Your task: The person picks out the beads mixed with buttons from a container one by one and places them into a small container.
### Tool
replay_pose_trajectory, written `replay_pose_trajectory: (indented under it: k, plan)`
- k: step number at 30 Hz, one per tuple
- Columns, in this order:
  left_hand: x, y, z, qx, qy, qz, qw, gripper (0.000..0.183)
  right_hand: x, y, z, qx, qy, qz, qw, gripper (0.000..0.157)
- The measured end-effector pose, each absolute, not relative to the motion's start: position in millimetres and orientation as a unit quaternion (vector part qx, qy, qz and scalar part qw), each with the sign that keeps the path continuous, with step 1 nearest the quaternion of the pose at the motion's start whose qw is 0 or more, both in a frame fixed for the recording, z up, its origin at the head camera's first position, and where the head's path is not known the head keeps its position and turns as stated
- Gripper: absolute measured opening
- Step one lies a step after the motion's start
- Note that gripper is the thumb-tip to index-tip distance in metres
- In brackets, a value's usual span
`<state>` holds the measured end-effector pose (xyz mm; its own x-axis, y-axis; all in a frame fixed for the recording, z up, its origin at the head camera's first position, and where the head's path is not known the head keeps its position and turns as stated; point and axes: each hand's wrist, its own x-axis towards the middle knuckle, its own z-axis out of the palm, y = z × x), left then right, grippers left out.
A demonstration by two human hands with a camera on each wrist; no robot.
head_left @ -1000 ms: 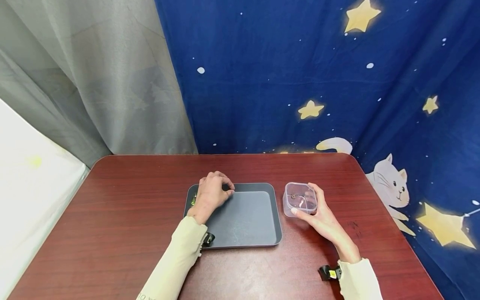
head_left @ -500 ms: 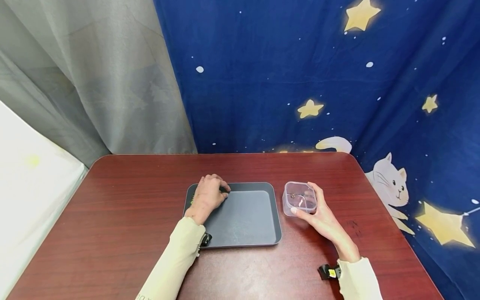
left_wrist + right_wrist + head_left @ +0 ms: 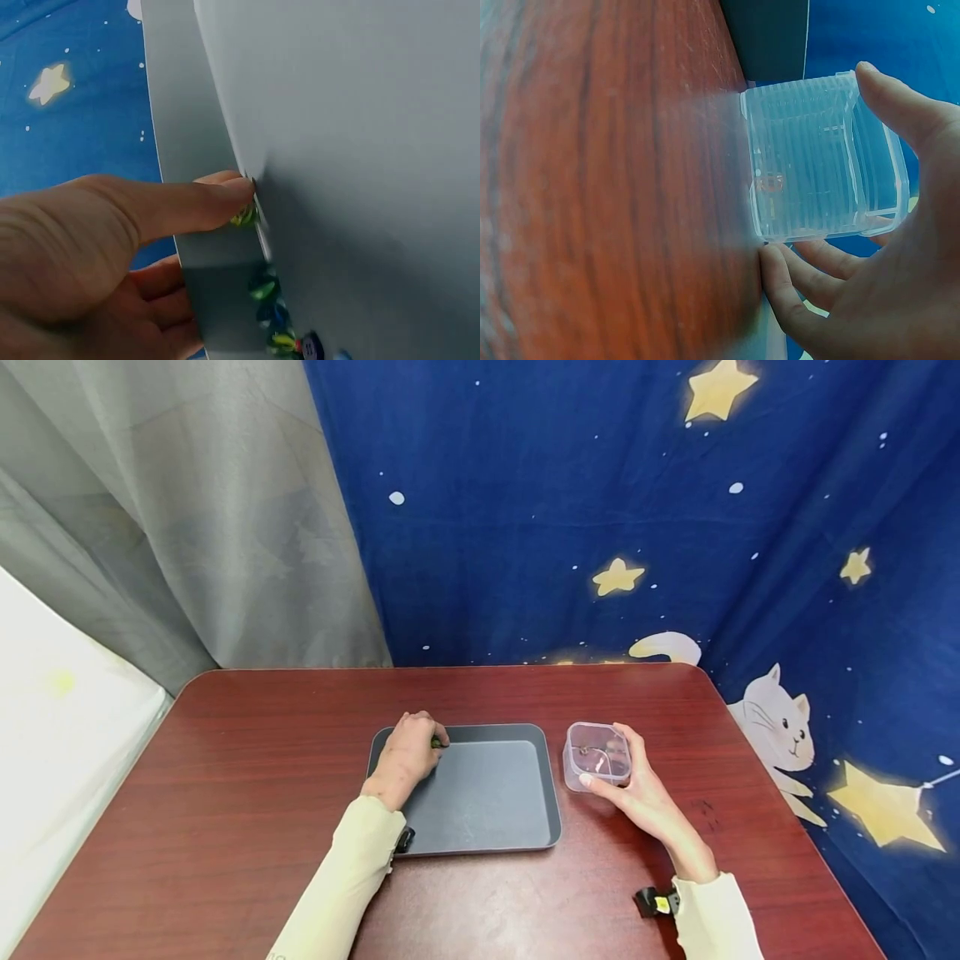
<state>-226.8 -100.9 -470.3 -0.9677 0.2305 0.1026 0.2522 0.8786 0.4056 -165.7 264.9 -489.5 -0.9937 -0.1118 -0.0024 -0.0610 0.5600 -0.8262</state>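
Note:
In the head view my left hand [image 3: 407,752] reaches over the back left of a grey tray [image 3: 487,850]. Its thumb and forefinger come together at a small green-and-yellow glass marble [image 3: 244,217] by the tray's wall. Several more marbles [image 3: 264,286] lie in a row along that wall in the left wrist view, followed by a dark button [image 3: 311,346]. My right hand [image 3: 643,793] grips a clear square plastic box [image 3: 597,760] standing right of the tray, thumb on one side and fingers on the other. A small reddish-brown item [image 3: 769,182] shows through its wall near the bottom.
The reddish-brown wooden table [image 3: 247,793] carries the tray and box. Behind it hang a grey curtain [image 3: 262,527] and a blue curtain [image 3: 510,527] with stars. A small blue item [image 3: 343,355] lies past the button, at the left wrist view's lower edge.
My left hand has shifted slightly left along the tray's back wall, and something green now shows between its fingertips. The right hand and box have kept their place.

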Motion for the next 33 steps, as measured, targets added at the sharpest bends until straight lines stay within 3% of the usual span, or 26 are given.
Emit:
replay_pose_trajectory:
  k: [33]
  plan:
    - [-225,-113,-474,-0.173,-0.974,-0.112,0.093,0.031,-167,266,-490,-0.040,0.886,-0.461,0.023,0.098]
